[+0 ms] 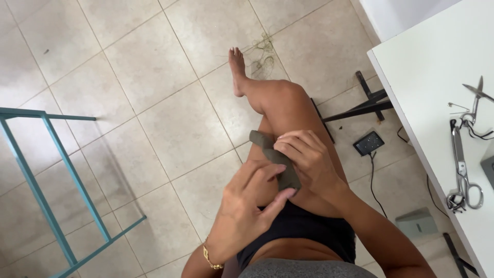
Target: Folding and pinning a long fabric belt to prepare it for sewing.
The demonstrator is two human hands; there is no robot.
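Note:
A narrow strip of grey-green fabric [263,142] lies along my bare thigh. My left hand [247,211] pinches its near end between thumb and fingers; a gold bracelet sits on that wrist. My right hand [309,157] curls over the middle of the strip and grips it from the right side. The far end of the fabric sticks out past my right fingers toward the knee.
A white table [427,67] fills the right edge, with large metal scissors [460,170] and smaller snips [476,98] on it. Under the table on the tiled floor are a black foot pedal [369,142] with a cable, and black table legs. A teal metal frame [51,170] stands at left.

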